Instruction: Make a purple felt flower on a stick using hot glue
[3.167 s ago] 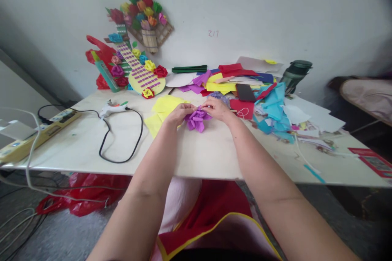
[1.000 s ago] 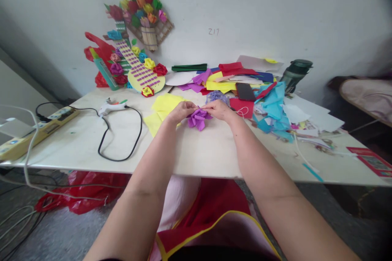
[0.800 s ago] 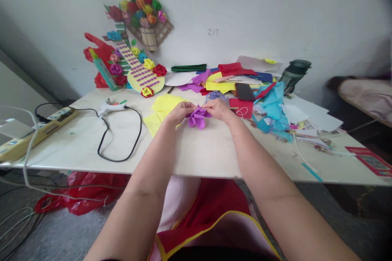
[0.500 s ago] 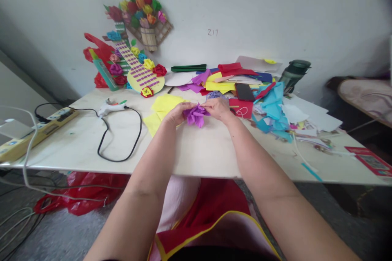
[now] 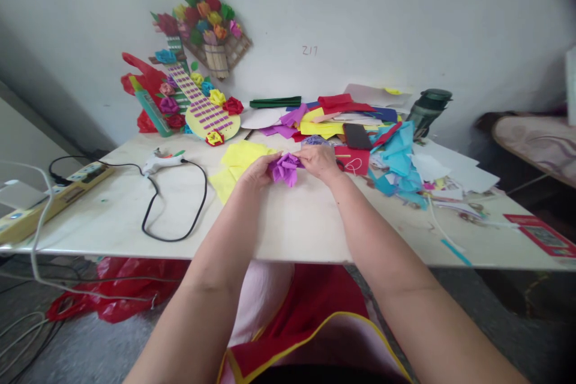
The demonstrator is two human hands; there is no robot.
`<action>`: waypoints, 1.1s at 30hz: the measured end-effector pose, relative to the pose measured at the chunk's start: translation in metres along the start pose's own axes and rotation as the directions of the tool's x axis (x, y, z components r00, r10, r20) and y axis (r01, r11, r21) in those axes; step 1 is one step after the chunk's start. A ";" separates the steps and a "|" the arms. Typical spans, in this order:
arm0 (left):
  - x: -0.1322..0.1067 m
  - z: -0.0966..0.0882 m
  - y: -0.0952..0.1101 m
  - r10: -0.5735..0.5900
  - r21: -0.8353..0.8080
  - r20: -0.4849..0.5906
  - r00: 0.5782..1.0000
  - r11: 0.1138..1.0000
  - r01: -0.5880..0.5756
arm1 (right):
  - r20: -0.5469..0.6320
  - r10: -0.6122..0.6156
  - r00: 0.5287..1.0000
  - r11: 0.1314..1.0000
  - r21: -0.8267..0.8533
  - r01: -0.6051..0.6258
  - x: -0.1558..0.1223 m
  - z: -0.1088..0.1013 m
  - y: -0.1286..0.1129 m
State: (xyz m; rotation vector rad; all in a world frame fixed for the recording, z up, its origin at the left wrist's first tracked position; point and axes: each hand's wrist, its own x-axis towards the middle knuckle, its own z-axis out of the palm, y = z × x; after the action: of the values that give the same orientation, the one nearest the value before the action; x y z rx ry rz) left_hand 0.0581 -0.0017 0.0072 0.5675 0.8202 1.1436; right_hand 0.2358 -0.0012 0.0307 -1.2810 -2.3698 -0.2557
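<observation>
A purple paper flower point(image 5: 285, 168) sits between my two hands just above the pale table point(image 5: 297, 222). My left hand point(image 5: 255, 171) curls round its left side, fingers closed on the petals. From the right, my right hand point(image 5: 318, 160) pinches the flower's top edge. Yellow paper sheets point(image 5: 237, 162) lie under and behind my left hand. A small lilac paper ball point(image 5: 314, 140) rests just behind my right hand.
A white glue gun point(image 5: 161, 161) with a black cord point(image 5: 180, 216) lies at left, beside a power strip point(image 5: 54, 198). A heap of coloured paper point(image 5: 360, 126), a black phone point(image 5: 356, 136) and a green bottle point(image 5: 427, 109) fill the back right. A paper guitar point(image 5: 198, 105) leans on the wall.
Both hands have stayed on the purple flower and lifted and turned it slightly, closing the petals together. The view has shifted a little.
</observation>
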 end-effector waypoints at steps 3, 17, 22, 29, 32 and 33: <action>0.003 -0.002 -0.001 0.029 0.029 0.037 0.999 0.999 -0.030 | -0.013 -0.012 1.000 1.000 -0.023 0.012 -0.001 -0.001 -0.003; -0.001 -0.013 0.004 0.289 0.399 0.290 0.912 0.830 -0.390 | -0.165 0.028 0.986 0.950 0.312 0.025 0.004 0.019 0.012; -0.002 -0.010 0.006 0.347 0.470 0.347 0.871 0.740 -0.482 | -0.130 0.063 0.989 0.858 0.514 0.013 0.004 0.024 0.020; 0.002 -0.014 0.004 0.347 0.493 0.341 0.874 0.725 -0.481 | -0.104 0.041 0.994 0.781 0.623 0.033 0.006 0.027 0.025; 0.003 -0.014 0.003 0.325 0.454 0.315 0.892 0.773 -0.442 | -0.100 0.058 0.993 0.797 0.604 0.014 0.007 0.025 0.026; 0.004 -0.014 0.003 0.319 0.428 0.290 0.902 0.800 -0.421 | -0.106 0.061 0.993 0.799 0.601 0.015 0.007 0.024 0.025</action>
State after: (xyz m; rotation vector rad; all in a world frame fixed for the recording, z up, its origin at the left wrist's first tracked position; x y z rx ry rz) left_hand 0.0462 0.0031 0.0002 1.2952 0.8370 1.2098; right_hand 0.2464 0.0265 0.0115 -0.9446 -2.0711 0.4002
